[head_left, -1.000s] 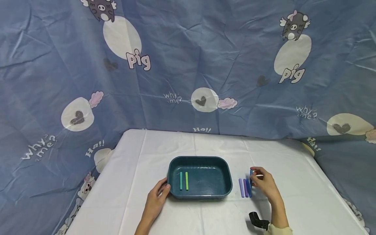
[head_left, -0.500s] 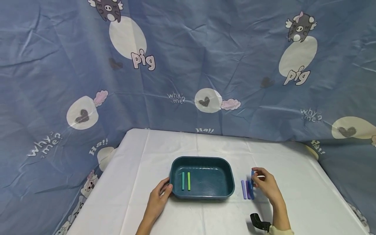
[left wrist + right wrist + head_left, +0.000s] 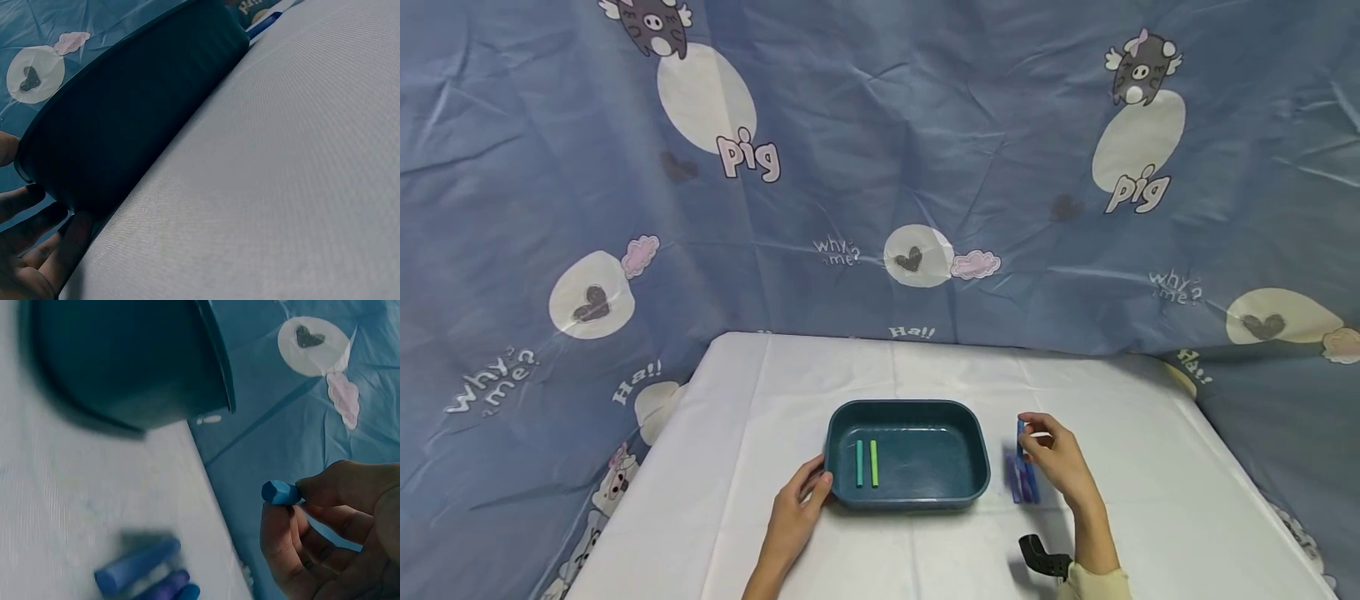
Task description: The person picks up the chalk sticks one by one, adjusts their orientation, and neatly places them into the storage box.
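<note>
A dark teal tray [image 3: 925, 503] sits on the white table, with a teal chalk stick [image 3: 859, 463] and a lime green chalk stick [image 3: 874, 463] lying side by side in its left part. The left hand [image 3: 795, 504] touches the tray's left near corner, fingers against the outer wall in the left wrist view. Between thumb and fingertips, the right hand [image 3: 1060, 462] pinches a blue chalk stick [image 3: 281, 492], raised above the table right of the tray. Below it lie a periwinkle chalk stick [image 3: 137, 565], a purple chalk stick [image 3: 164, 587] and a blue one [image 3: 187, 592], partly out of frame.
White cloth covers the table [image 3: 790, 375]. A blue printed curtain [image 3: 850, 167] hangs behind it and down the sides. The black wrist mount [image 3: 1043, 560] sits at the right wrist, low over the table.
The right hand has lifted the blue chalk stick and shifted left, so it now passes above the row of chalk sticks. The left hand stays at the tray; the head view has shifted slightly.
</note>
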A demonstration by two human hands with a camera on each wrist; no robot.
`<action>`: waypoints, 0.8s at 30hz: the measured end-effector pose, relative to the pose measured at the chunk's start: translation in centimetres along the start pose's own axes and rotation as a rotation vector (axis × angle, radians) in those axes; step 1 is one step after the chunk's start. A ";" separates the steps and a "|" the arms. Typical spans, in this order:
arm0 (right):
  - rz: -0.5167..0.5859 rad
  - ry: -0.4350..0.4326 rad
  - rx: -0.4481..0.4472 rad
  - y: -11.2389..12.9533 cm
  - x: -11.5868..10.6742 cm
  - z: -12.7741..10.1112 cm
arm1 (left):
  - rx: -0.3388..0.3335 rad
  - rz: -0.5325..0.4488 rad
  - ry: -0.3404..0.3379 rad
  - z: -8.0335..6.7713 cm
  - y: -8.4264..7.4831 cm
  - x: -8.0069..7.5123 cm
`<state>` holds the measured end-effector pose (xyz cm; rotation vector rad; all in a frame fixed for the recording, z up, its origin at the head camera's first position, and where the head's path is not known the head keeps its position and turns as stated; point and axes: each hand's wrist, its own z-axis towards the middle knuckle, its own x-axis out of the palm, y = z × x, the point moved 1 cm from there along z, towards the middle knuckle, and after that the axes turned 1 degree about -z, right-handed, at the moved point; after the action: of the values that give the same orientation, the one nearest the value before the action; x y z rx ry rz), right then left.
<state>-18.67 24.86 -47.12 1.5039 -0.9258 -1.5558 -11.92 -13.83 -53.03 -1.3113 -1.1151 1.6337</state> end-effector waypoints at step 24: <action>0.050 0.073 -0.074 2.3 3.0 0.7 | -0.017 -0.067 0.019 -0.1 0.0 -0.3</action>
<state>-19.29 21.14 -46.33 1.4643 -0.8489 -1.4736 -11.78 -14.09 -52.95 -1.2846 -1.1518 1.5628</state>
